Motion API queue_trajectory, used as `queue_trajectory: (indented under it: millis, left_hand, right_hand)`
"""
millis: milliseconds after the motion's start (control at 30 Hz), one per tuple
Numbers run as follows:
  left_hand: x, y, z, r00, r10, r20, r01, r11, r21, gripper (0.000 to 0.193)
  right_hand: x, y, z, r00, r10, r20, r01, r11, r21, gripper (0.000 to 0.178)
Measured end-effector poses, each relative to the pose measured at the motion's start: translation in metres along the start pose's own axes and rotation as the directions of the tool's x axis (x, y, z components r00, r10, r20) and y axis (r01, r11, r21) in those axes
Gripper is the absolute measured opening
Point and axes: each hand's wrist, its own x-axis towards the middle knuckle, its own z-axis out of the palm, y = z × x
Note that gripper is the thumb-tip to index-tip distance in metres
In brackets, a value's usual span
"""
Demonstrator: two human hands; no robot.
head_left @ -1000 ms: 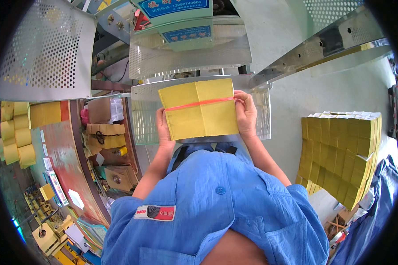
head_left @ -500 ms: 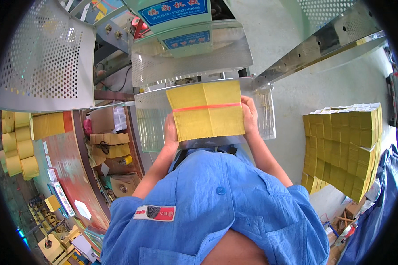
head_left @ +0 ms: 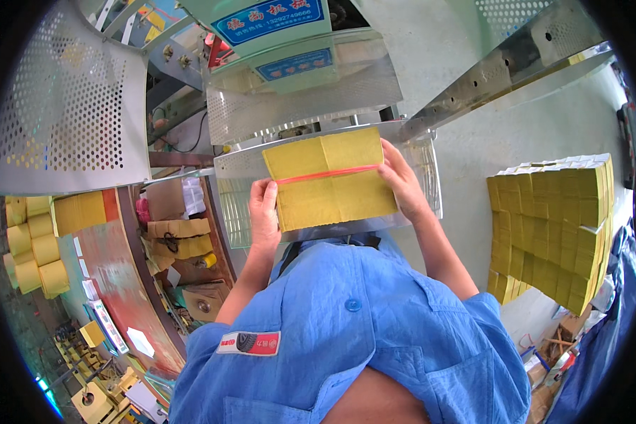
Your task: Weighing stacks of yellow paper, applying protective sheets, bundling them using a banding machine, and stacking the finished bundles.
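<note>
A flat rectangular bundle of yellow paper (head_left: 336,201) lies in front of me, tilted slightly, with a fold line down its middle. Around it runs a red band (head_left: 328,174), crossing the paper from side to side. At the left edge is my left hand (head_left: 264,212), closed on the bundle with thumb and fingertips by the end of the band. My right hand (head_left: 403,182) grips the opposite edge, its thumb on top near the band. The undersides of the bundle and some fingertips are hidden. Beneath it is a shiny metal tray (head_left: 242,180).
A machine with a clear cover (head_left: 304,92) stands beyond the tray. On the right are a slanting metal bar (head_left: 502,67) and a large stack of yellow paper bundles (head_left: 548,230). At left are a perforated panel (head_left: 85,106), a reddish table (head_left: 106,268) and yellow rolls (head_left: 32,247).
My left fingers have moved up toward the band's end. The right thumb has come onto the top of the paper. The bundle has tilted slightly, its right side now higher.
</note>
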Motion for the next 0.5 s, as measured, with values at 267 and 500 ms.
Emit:
queue_trajectory:
  millis: [267, 500]
  left_hand:
    - [0.001, -0.013, 0.000, 0.993, -0.114, 0.026, 0.116, 0.976, -0.184, 0.029]
    - [0.023, -0.026, 0.005, 0.929, -0.363, 0.069, 0.368, 0.927, -0.071, 0.043]
  right_hand:
    - [0.013, -0.002, 0.001, 0.999, 0.041, -0.010, -0.040, 0.998, 0.048, 0.058]
    - [0.027, 0.036, -0.013, 0.970, 0.140, -0.197, -0.187, 0.951, -0.246, 0.055]
